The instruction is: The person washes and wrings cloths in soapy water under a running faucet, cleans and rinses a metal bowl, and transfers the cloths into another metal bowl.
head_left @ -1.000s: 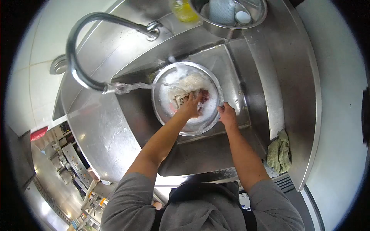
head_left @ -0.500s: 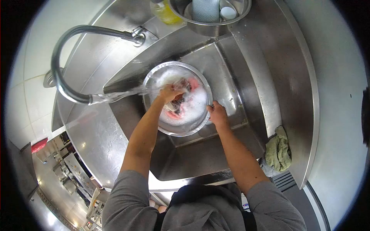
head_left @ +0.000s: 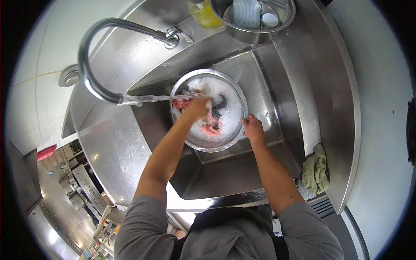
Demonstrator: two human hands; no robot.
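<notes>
A round metal bowl (head_left: 203,147) full of white suds sits in the steel sink. My right hand (head_left: 254,128) grips its right rim, thumb on top and fingers around the outside. My left hand (head_left: 198,108) is down inside the bowl, smeared by motion, with its fingers lost in foam. Around it lie a soft pink piece (head_left: 211,129), a dark piece (head_left: 220,102) and a red piece (head_left: 181,104), all wet and partly covered; their kind is unclear. Water from the curved tap (head_left: 113,98) streams into the bowl's left side.
Behind the sink stand a bottle of yellow liquid (head_left: 204,14) and a metal pot (head_left: 247,34) holding a light blue cloth or sponge (head_left: 246,14) and a white round item (head_left: 270,20). A green cloth (head_left: 315,170) hangs on the right ledge. Kitchen equipment shows lower left.
My left hand has swept through the suds, and the red and dark pieces have shifted around it. My right hand keeps its hold on the rim. The whole view has moved slightly.
</notes>
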